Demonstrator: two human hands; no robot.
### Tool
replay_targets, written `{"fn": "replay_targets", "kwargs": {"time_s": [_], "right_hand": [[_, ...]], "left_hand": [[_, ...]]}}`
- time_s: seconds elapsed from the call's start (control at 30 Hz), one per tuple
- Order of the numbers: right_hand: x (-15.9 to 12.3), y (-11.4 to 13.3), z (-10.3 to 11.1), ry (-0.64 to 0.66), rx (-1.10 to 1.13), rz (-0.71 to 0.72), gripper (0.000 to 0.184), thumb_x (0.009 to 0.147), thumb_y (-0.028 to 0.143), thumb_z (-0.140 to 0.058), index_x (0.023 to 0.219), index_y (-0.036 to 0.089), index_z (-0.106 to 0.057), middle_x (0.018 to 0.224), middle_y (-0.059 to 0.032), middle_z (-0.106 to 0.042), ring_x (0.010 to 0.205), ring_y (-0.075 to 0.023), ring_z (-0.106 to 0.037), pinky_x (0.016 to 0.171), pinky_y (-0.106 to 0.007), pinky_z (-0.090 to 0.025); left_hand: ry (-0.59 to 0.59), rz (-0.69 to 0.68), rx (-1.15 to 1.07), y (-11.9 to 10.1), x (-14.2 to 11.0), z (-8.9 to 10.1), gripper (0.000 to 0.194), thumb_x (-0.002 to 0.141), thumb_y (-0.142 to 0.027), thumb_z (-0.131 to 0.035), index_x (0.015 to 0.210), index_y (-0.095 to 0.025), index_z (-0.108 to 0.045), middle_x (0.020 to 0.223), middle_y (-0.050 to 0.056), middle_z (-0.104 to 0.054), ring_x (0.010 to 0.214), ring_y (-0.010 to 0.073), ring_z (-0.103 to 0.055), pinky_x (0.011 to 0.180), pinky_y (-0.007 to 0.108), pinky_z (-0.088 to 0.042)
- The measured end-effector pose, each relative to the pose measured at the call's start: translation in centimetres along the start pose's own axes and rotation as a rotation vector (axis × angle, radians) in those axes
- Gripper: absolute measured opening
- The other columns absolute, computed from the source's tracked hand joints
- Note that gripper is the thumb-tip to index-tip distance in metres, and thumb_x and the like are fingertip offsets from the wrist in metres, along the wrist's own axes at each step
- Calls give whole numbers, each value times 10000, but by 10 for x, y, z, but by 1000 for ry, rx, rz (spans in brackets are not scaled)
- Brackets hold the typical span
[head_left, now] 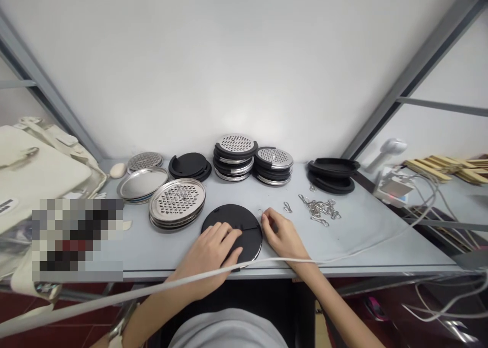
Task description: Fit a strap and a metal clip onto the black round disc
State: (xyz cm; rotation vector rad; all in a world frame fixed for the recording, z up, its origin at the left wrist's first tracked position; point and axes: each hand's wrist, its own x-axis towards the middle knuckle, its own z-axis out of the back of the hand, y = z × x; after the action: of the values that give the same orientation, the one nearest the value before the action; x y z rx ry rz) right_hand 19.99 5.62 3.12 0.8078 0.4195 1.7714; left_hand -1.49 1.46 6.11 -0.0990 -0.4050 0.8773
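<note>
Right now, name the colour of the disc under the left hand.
The disc is black, seen in the head view.

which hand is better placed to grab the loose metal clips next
Probably the right hand: it's nearer the small silver metal clips, though apparently pinching one; the left hand rests on the flat round black disc.

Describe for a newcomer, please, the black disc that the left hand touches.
On the grey table, go to the middle of the front edge. There a round black disc lies under the left hand, right of a stack of perforated metal discs. Its top is black rather than metal, and no other disc has a hand on it.
</note>
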Motion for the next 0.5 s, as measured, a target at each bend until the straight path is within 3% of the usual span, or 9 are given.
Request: {"fn": "replay_targets", "kwargs": {"time_s": [0.2, 0.37, 0.5], "right_hand": [[1, -1, -3, 68, -119, 25, 311, 933, 290, -346, 632, 211, -365, 536, 24, -459, 548, -135, -447, 581, -247, -336], [2, -4, -2, 92, -159, 49, 295, 930, 264, -337, 645, 209, -393, 562, 12, -504, 573, -148, -475, 594, -252, -337], [3, -4, 1, 110, -129, 50, 310, 938, 272, -327, 645, 209, -407, 553, 16, -501, 557, -141, -473, 579, -248, -337]], "left_hand": [[129, -24, 52, 10, 47, 3, 271, 901, -429, -478, 990, -176, -514, 940, 41, -535, 783, 171, -572, 629, 270, -446], [195, -181, 102, 12, 74, -8, 195, 937, -318, -408, 972, -196, -556, 920, 35, -603, 786, 181, -603, 711, 299, -441], [165, -170, 89, 11, 72, -13, 214, 951, -303, -386, 956, -199, -574, 881, 34, -640, 765, 186, -619, 689, 297, -435]]}}
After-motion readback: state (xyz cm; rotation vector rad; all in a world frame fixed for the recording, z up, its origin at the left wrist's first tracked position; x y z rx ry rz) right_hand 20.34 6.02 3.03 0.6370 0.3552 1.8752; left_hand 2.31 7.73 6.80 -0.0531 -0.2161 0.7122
